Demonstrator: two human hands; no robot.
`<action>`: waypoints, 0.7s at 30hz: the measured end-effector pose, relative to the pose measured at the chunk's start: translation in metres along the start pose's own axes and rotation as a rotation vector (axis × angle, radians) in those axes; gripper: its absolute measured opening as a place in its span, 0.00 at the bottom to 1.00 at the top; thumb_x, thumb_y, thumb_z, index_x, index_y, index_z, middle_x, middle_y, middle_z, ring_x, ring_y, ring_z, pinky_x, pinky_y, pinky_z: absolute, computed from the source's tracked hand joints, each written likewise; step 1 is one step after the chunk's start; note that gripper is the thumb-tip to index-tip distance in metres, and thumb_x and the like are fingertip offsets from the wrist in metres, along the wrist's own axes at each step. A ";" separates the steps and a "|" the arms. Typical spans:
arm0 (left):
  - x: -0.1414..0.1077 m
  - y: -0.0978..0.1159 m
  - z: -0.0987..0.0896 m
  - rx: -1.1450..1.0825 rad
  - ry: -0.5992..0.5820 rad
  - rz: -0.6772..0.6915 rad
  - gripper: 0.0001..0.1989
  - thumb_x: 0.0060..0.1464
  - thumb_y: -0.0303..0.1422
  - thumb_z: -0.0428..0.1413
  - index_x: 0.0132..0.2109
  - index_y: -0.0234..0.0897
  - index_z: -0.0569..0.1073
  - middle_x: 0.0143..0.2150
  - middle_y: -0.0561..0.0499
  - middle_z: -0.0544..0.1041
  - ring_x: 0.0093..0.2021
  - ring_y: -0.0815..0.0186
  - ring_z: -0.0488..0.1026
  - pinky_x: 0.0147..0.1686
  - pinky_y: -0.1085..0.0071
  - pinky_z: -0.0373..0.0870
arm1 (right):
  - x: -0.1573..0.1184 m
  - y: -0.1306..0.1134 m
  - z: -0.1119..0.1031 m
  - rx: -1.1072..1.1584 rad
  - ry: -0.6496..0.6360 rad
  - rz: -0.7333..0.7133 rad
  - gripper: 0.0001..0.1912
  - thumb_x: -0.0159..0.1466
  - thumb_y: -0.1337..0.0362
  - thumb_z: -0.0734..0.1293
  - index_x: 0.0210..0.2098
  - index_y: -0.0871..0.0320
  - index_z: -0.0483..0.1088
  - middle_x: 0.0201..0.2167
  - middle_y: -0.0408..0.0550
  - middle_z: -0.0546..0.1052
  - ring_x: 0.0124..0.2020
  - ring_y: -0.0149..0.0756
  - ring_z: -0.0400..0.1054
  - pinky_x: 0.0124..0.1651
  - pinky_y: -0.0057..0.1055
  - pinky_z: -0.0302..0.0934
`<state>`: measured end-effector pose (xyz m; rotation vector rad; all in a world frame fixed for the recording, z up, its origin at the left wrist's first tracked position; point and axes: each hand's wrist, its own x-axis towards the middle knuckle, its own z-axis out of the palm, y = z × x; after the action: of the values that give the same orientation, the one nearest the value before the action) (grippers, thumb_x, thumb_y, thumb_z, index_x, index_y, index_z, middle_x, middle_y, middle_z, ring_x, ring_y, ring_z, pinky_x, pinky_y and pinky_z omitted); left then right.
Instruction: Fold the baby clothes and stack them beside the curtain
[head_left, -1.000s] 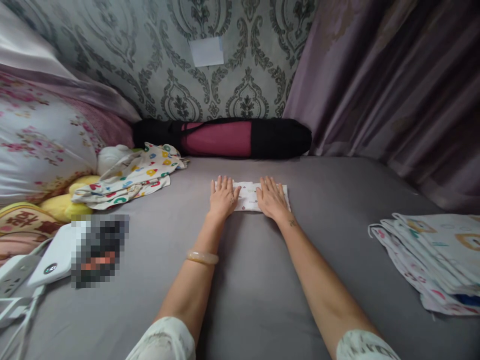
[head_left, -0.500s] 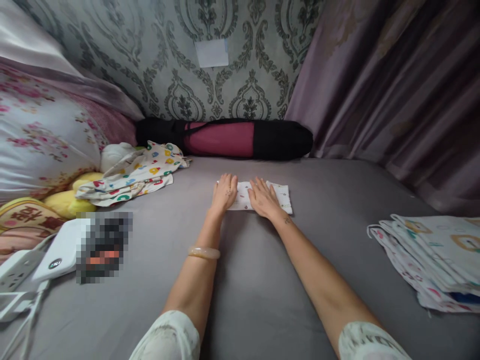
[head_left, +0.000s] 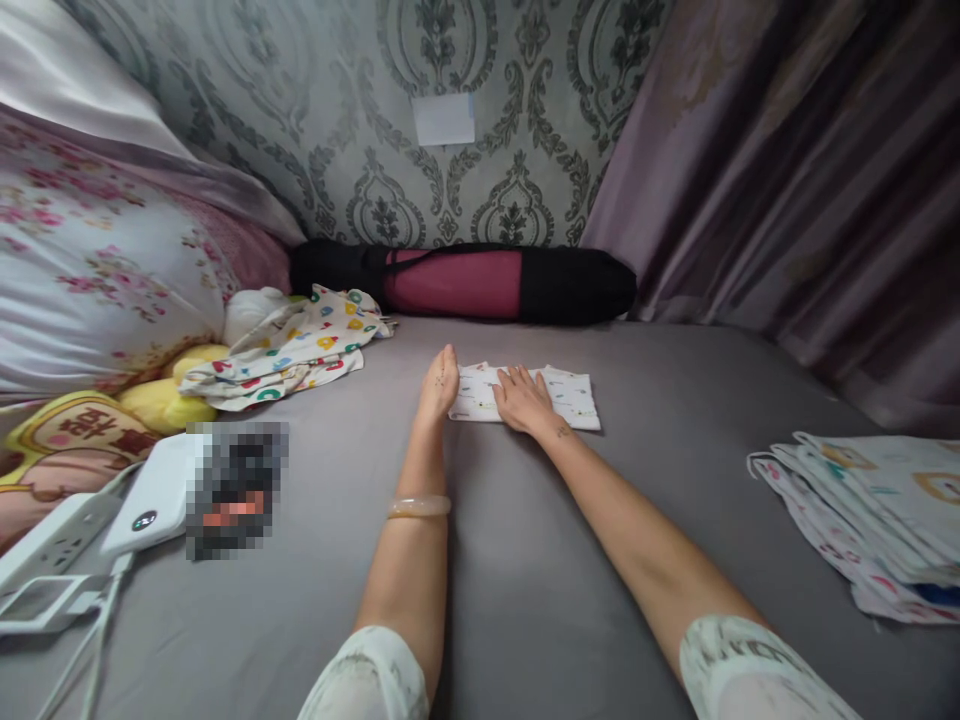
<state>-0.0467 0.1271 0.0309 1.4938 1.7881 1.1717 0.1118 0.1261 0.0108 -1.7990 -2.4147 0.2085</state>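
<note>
A small white printed cloth (head_left: 574, 397), folded into a flat rectangle, lies on the grey bed sheet (head_left: 510, 540) in front of me. My right hand (head_left: 523, 398) rests flat on its middle, fingers stretched out. At the cloth's left edge my left hand (head_left: 441, 383) stands on its side, fingers straight and holding nothing. It covers or borders that edge; I cannot tell how much cloth lies under it. A pale bangle (head_left: 418, 507) circles my left wrist.
Folded printed clothes (head_left: 885, 510) are stacked on the right. A crumpled patterned garment (head_left: 300, 345), a power bank (head_left: 157, 495) and a power strip (head_left: 56, 545) lie left. A black and maroon long bag (head_left: 457, 283) lies along the wall.
My left hand has turned from palm-down on the cloth to on edge at its left side. My right hand still lies on the cloth. The view has shifted slightly.
</note>
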 end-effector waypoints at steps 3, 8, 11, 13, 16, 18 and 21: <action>0.002 -0.002 -0.004 -0.025 0.010 -0.020 0.30 0.68 0.43 0.32 0.58 0.28 0.68 0.63 0.36 0.68 0.65 0.57 0.62 0.63 0.63 0.56 | 0.007 -0.014 0.002 -0.006 0.029 -0.049 0.30 0.72 0.56 0.47 0.69 0.61 0.51 0.70 0.52 0.51 0.71 0.45 0.39 0.69 0.49 0.31; 0.002 -0.006 -0.010 -0.075 0.026 -0.057 0.32 0.67 0.43 0.32 0.61 0.25 0.65 0.65 0.36 0.64 0.68 0.59 0.57 0.66 0.65 0.51 | 0.011 -0.021 0.016 -0.015 0.000 -0.046 0.30 0.71 0.56 0.47 0.70 0.61 0.48 0.71 0.51 0.49 0.70 0.44 0.41 0.69 0.47 0.33; 0.003 -0.009 -0.011 -0.117 0.038 -0.079 0.32 0.67 0.44 0.32 0.62 0.26 0.65 0.66 0.37 0.64 0.68 0.59 0.56 0.66 0.64 0.51 | 0.012 -0.019 0.017 -0.017 -0.004 -0.046 0.30 0.71 0.56 0.47 0.70 0.61 0.49 0.71 0.51 0.49 0.70 0.44 0.41 0.69 0.47 0.34; 0.004 -0.010 -0.010 -0.134 0.042 -0.087 0.32 0.67 0.45 0.31 0.62 0.26 0.65 0.66 0.37 0.64 0.68 0.59 0.57 0.66 0.64 0.51 | 0.013 -0.023 0.014 -0.021 -0.011 -0.035 0.30 0.71 0.57 0.48 0.69 0.62 0.50 0.70 0.52 0.50 0.70 0.46 0.41 0.69 0.49 0.34; 0.007 -0.011 -0.007 -0.139 0.041 -0.076 0.32 0.67 0.43 0.32 0.62 0.26 0.65 0.66 0.36 0.63 0.68 0.59 0.57 0.66 0.63 0.51 | 0.017 -0.039 0.009 -0.023 0.035 -0.059 0.30 0.71 0.58 0.47 0.68 0.64 0.53 0.70 0.54 0.52 0.71 0.47 0.39 0.69 0.51 0.30; 0.008 -0.012 -0.005 -0.137 0.046 -0.069 0.31 0.67 0.42 0.32 0.62 0.28 0.66 0.65 0.37 0.64 0.67 0.59 0.58 0.66 0.62 0.51 | 0.021 -0.054 0.010 -0.011 0.052 -0.119 0.30 0.71 0.58 0.47 0.68 0.65 0.53 0.70 0.54 0.51 0.71 0.46 0.38 0.69 0.50 0.29; 0.010 -0.015 -0.005 -0.136 0.058 -0.071 0.31 0.67 0.44 0.31 0.61 0.30 0.67 0.64 0.38 0.66 0.67 0.59 0.58 0.66 0.62 0.51 | 0.024 -0.071 0.016 0.020 0.008 -0.177 0.30 0.70 0.60 0.49 0.69 0.66 0.50 0.71 0.54 0.49 0.71 0.46 0.38 0.69 0.48 0.32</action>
<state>-0.0609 0.1351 0.0216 1.3204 1.7469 1.2858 0.0357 0.1287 0.0086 -1.5631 -2.5386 0.2068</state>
